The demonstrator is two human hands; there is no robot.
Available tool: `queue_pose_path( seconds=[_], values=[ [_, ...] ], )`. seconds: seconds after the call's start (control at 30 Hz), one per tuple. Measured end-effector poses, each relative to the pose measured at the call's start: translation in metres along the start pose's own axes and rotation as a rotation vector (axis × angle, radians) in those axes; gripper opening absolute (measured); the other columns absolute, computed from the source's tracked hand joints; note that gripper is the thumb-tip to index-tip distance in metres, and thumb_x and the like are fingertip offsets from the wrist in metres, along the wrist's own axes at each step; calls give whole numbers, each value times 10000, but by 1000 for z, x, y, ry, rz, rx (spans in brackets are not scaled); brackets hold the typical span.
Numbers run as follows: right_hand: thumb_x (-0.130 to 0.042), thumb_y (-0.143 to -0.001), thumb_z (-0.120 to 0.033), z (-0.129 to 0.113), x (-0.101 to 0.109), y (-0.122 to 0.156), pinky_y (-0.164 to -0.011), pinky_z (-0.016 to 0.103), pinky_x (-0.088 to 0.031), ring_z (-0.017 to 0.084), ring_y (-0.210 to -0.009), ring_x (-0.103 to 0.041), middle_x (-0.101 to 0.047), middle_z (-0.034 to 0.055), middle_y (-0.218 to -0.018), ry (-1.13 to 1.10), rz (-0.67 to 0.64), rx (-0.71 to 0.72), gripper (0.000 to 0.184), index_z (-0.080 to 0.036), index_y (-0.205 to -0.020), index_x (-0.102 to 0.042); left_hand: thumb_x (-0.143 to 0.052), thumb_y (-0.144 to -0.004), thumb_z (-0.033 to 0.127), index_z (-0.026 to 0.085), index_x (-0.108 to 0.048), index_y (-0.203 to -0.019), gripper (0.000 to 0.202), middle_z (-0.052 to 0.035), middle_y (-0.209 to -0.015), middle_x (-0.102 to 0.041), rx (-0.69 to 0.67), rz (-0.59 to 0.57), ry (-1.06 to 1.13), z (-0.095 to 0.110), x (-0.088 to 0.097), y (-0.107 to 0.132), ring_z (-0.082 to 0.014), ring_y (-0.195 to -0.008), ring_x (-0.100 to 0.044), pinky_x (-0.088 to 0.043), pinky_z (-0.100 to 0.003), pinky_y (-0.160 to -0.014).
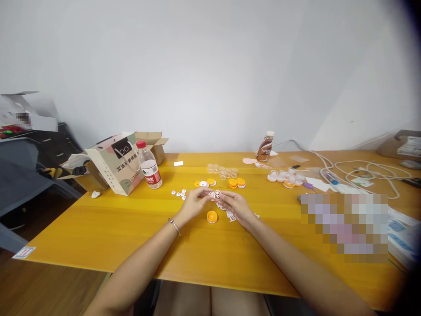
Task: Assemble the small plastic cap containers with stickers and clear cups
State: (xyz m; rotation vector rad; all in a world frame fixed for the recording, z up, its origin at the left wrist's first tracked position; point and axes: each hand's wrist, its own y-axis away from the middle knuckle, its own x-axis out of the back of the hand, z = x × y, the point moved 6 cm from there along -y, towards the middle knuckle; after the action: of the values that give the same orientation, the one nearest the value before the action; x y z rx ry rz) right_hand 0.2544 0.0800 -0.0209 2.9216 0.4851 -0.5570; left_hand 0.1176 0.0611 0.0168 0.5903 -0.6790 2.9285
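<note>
Both hands meet above the middle of the table. My left hand [196, 202] pinches a small white openwork plastic piece [212, 194] between thumb and fingers. Close beside it, my right hand [239, 206] pinches a similar white openwork piece [217, 193]; whether the two are joined I cannot tell. Under my right hand lie more flat white lattice pieces [231, 215], partly hidden by it. An orange round cup with a white base [212, 216] stands just below the hands. Beyond them are orange and white rings [204, 182] and stacked orange round parts [237, 183].
Clear plastic rings [222, 172] stand farther back. Small white parts [178, 193] lie at left, near a water bottle [151, 169] and a paper gift bag [116, 164]. To the right are a brown drink bottle [265, 148], clear-topped round parts [286, 177] and white cables [358, 169].
</note>
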Motion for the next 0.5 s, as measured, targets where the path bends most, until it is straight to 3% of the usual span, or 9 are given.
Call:
queue_pose_path(
  seconds=[0.3, 0.5],
  values=[
    [-676, -641, -224, 7, -10, 0, -909, 226, -414, 129, -922, -590, -671, 22, -928, -121, -140, -19, 208, -188, -846, -677, -565, -738, 235, 150, -607, -900, 187, -40, -794, -632, -6, 77, 207, -4, -7, 0, -131, -698, -583, -464, -242, -661],
    [-652, -666, -205, 6, -13, 2, -890, 195, -425, 113, -935, -582, -661, 3, -965, -144, -147, -32, 186, -200, -850, -678, -584, -727, 202, 170, -625, -872, 154, -27, -798, -550, -128, 144, 111, 7, -6, 3, -117, -731, -514, -427, -231, -689]
  ],
)
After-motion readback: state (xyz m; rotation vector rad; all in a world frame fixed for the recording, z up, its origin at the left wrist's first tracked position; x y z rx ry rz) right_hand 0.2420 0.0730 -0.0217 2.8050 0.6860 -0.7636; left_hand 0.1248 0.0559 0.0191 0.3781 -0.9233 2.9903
